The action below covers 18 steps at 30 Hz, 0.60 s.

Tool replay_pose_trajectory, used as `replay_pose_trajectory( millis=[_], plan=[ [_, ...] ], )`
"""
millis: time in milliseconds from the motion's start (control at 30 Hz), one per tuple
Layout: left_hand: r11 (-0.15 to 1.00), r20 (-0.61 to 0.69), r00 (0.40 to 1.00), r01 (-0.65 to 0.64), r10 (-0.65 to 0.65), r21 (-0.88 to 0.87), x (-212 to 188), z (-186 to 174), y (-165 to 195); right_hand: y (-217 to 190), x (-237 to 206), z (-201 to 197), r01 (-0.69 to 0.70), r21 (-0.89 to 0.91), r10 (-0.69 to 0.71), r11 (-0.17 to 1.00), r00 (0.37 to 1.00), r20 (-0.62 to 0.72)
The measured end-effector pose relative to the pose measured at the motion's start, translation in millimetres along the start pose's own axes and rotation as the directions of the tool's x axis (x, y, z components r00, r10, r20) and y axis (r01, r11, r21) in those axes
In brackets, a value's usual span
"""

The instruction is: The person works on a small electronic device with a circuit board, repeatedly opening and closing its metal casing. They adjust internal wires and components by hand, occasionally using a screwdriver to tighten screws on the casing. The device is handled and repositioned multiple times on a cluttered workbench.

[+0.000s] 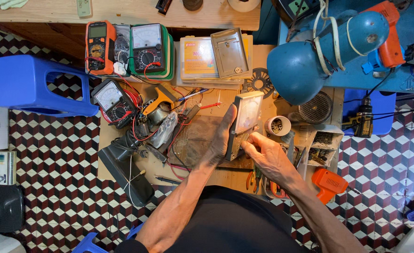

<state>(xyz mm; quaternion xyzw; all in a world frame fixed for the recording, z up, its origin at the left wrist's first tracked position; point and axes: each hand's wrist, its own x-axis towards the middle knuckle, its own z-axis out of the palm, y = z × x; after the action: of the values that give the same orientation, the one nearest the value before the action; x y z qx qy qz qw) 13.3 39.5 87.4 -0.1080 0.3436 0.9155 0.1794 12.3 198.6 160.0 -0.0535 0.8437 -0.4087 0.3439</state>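
Note:
Over a cluttered low wooden bench [207, 175], my left hand [221, 140] grips the left edge of a grey analog meter [246, 115] with a white dial face, holding it tilted up. My right hand [267, 157] touches the meter's lower end with its fingertips. The meter's grey back cover [229, 52] lies apart on a stack of flat boxes [198, 61] at the far side.
An orange digital multimeter [99, 47], a black analog meter [147, 47] and another analog meter [114, 99] lie at left among red wires. A blue desk lamp [319, 51] hangs over the right. A blue stool [33, 84], small parts trays [326, 143] and an orange tool [328, 182] surround the bench.

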Motion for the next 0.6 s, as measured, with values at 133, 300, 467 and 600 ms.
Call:
replay_pose_trajectory(
  millis=[133,300,467,600],
  plan=[
    [0.999,0.051,0.998,0.030,-0.031,0.013,-3.1,-8.0,-2.4,4.4,3.0,2.8,0.143,0.014,-0.143,0.990,0.990,0.016],
    [1.000,-0.009,1.000,0.008,-0.008,0.030,-0.7,-2.1,2.6,12.6,-3.4,16.0,0.283,-0.116,-0.298,0.952,0.944,-0.140],
    [0.999,0.043,0.999,-0.015,0.014,0.028,0.8,3.3,9.1,12.4,3.0,5.2,0.453,-0.415,-0.533,0.789,0.841,-0.094],
    [0.999,0.030,1.000,0.006,-0.007,0.035,0.1,2.4,8.5,0.1,4.1,3.6,-0.003,0.077,0.006,0.997,0.999,-0.046]
  ],
)
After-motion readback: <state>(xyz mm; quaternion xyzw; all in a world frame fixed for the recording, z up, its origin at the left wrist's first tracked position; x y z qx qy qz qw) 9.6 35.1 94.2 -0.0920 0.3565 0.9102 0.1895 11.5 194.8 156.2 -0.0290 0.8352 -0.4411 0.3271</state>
